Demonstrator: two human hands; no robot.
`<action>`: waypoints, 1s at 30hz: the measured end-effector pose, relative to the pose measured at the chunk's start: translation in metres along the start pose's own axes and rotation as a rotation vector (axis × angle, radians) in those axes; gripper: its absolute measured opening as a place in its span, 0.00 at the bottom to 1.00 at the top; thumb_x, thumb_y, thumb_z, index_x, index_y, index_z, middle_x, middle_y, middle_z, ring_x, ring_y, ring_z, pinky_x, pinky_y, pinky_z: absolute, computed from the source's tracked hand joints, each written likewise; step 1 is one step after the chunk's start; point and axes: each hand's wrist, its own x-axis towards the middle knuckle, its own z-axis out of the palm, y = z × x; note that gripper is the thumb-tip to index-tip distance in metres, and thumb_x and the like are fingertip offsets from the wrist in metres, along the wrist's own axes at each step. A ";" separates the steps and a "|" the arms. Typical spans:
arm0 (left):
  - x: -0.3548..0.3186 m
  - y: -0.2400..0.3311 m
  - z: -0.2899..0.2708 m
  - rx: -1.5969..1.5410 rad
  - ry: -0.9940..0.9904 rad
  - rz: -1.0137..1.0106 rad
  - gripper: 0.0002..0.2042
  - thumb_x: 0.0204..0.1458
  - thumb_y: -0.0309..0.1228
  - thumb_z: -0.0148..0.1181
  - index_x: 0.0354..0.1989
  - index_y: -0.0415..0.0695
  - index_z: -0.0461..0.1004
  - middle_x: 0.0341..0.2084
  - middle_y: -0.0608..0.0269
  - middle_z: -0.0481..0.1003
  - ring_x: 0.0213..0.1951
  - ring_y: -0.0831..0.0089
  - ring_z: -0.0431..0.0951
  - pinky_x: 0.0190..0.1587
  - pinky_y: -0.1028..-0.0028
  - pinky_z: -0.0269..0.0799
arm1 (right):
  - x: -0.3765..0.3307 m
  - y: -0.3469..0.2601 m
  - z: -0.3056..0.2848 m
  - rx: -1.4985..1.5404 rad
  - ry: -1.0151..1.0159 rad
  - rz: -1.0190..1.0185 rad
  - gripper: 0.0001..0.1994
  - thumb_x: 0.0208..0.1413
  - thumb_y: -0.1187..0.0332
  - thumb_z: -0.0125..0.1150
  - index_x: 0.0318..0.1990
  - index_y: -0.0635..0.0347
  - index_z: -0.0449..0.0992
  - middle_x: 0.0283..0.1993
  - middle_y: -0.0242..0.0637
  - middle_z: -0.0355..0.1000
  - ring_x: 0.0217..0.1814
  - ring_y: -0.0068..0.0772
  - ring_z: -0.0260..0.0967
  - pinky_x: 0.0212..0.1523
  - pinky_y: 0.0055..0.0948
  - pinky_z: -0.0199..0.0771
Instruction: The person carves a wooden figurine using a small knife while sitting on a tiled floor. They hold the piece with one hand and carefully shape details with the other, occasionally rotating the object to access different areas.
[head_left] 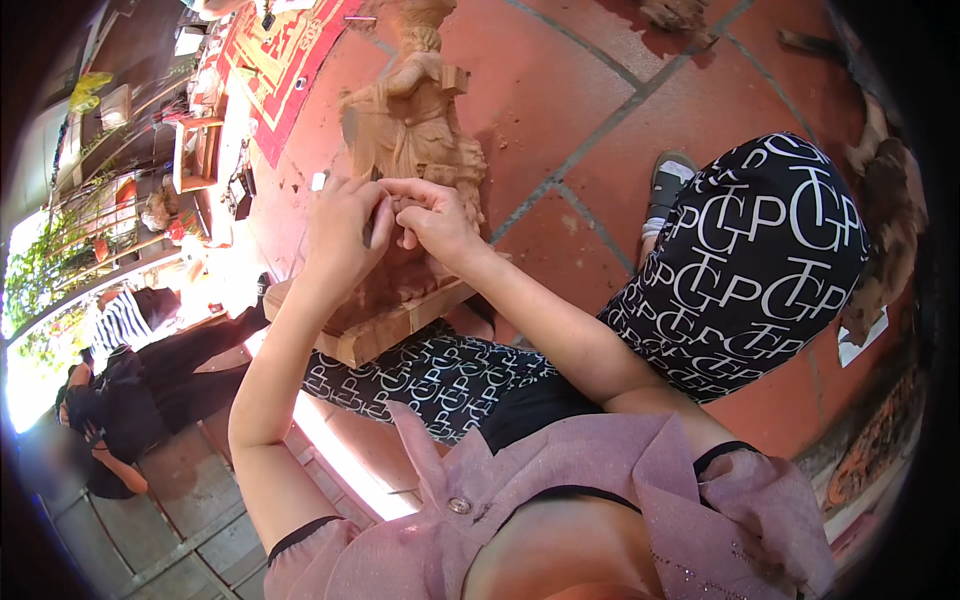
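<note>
Wooden carving (415, 120), a pale figure on a thick block base, leans across the person's lap with the base resting on the patterned trousers (760, 270) and the head of the figure pointing away over the red tiled floor (590, 90). Both hands meet at the lower part of the carving, just above the base. The left hand (340, 235) has its fingers curled and pressed together around what looks like a slim dark tool (370, 228); I cannot tell what kind. The right hand (435, 222) sits touching the left, its fingers pinched close at the same spot, seemingly steadying the tip.

As I judge it, the main risk is a slip. With both hands crowded onto one small patch of wood, a tool that skids off the grain would run straight into the fingers of the right hand. The carving itself is only propped on a knee, not on a desk, so a hard push could tilt the base and send the figure onto the tiles, chipping fine detail. Another person (120, 390) crouches on the floor well off to the left of the carving, far enough to be out of harm's way.
</note>
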 end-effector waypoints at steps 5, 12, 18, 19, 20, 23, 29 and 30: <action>0.009 -0.014 0.002 -0.023 0.139 0.025 0.04 0.47 0.26 0.54 0.28 0.39 0.73 0.26 0.56 0.73 0.36 0.58 0.70 0.39 0.64 0.63 | -0.006 -0.001 0.013 0.028 0.060 -0.012 0.19 0.49 0.82 0.46 0.51 0.67 0.70 0.44 0.35 0.73 0.25 0.16 0.65 0.28 0.16 0.69; 0.010 -0.006 -0.003 0.102 0.026 -0.040 0.04 0.47 0.26 0.55 0.29 0.40 0.73 0.26 0.58 0.73 0.37 0.59 0.70 0.41 0.63 0.62 | -0.002 0.002 0.007 0.023 0.049 0.061 0.20 0.46 0.81 0.45 0.49 0.69 0.69 0.44 0.38 0.71 0.24 0.18 0.66 0.24 0.17 0.69; 0.009 -0.011 0.004 0.064 0.140 0.020 0.04 0.46 0.26 0.55 0.29 0.40 0.73 0.26 0.57 0.73 0.38 0.58 0.70 0.41 0.62 0.62 | -0.008 0.000 0.016 -0.063 0.097 -0.075 0.27 0.45 0.81 0.46 0.58 0.67 0.63 0.41 0.37 0.70 0.24 0.19 0.65 0.24 0.19 0.68; 0.008 -0.008 0.002 0.079 0.106 0.010 0.04 0.47 0.26 0.55 0.29 0.40 0.73 0.27 0.57 0.73 0.38 0.58 0.70 0.41 0.62 0.62 | -0.008 0.003 0.014 -0.124 0.101 -0.095 0.29 0.44 0.81 0.46 0.59 0.67 0.61 0.41 0.37 0.70 0.25 0.19 0.65 0.25 0.19 0.68; 0.006 -0.004 0.000 0.094 0.073 0.000 0.04 0.47 0.26 0.55 0.29 0.41 0.73 0.27 0.58 0.73 0.38 0.58 0.70 0.41 0.62 0.62 | -0.006 0.006 0.011 -0.159 0.065 -0.101 0.30 0.44 0.81 0.47 0.61 0.67 0.59 0.41 0.37 0.70 0.25 0.18 0.64 0.25 0.19 0.68; 0.003 -0.001 0.002 0.122 0.087 0.003 0.03 0.47 0.26 0.55 0.30 0.41 0.73 0.27 0.58 0.73 0.39 0.58 0.70 0.41 0.63 0.62 | -0.001 0.011 0.008 -0.086 -0.023 -0.111 0.34 0.43 0.81 0.48 0.64 0.67 0.54 0.40 0.36 0.69 0.25 0.18 0.63 0.26 0.19 0.67; 0.012 -0.008 0.004 0.075 0.156 0.020 0.03 0.47 0.26 0.55 0.29 0.41 0.73 0.27 0.59 0.73 0.39 0.59 0.70 0.42 0.62 0.61 | -0.006 -0.002 0.017 0.042 -0.018 -0.095 0.36 0.43 0.82 0.47 0.65 0.69 0.48 0.41 0.36 0.67 0.25 0.18 0.63 0.26 0.19 0.66; 0.013 -0.007 0.004 0.095 0.132 0.012 0.03 0.47 0.26 0.55 0.29 0.41 0.72 0.27 0.59 0.73 0.39 0.59 0.70 0.42 0.62 0.61 | -0.005 -0.001 0.016 0.061 -0.031 -0.089 0.36 0.43 0.83 0.47 0.65 0.69 0.48 0.41 0.36 0.67 0.25 0.18 0.63 0.26 0.19 0.66</action>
